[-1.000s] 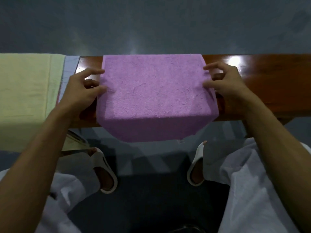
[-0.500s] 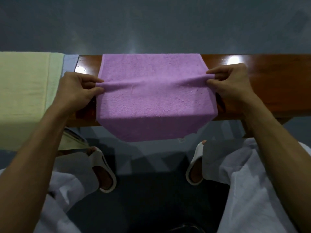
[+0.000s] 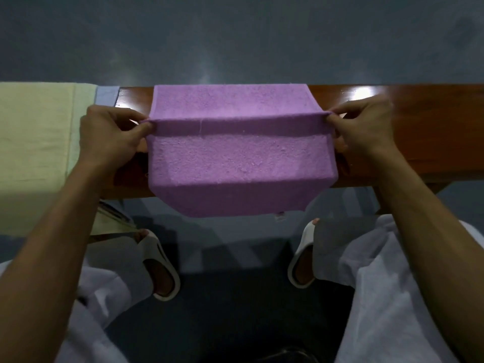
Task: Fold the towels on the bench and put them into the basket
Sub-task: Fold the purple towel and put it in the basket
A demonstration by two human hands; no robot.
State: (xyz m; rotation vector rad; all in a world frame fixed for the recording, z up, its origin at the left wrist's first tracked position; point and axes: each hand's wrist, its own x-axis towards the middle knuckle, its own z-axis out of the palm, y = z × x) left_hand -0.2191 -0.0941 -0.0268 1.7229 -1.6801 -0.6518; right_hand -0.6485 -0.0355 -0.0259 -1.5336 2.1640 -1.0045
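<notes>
My left hand (image 3: 112,134) pinches the left end of a raised crease in the fuzzy purple terry towel (image 3: 241,158), thumb and forefinger closed on the cloth. My right hand (image 3: 364,129) pinches the right end of the same crease in the same way. Between my two grips the ridge runs straight and taut, lifted off the glossy reddish-brown wooden bench (image 3: 424,132).

Beyond my fingertips the far part of the towel slopes down to the bench's far edge. On my side of the crease it lies flat on the seat, then bends over the near edge and hangs toward my feet, its lower corners angled inward.

Just outside my left hand a flat pale yellow towel (image 3: 34,142) lies across the bench and hangs over its near edge. A narrow strip of light blue cloth (image 3: 106,94) shows beside it, just past my left knuckles. Outside my right hand the wood carries a bright glare.

Below my wrists are my loose white trousers (image 3: 392,284) and white slide sandals (image 3: 154,251) on the dark grey floor (image 3: 235,35).
</notes>
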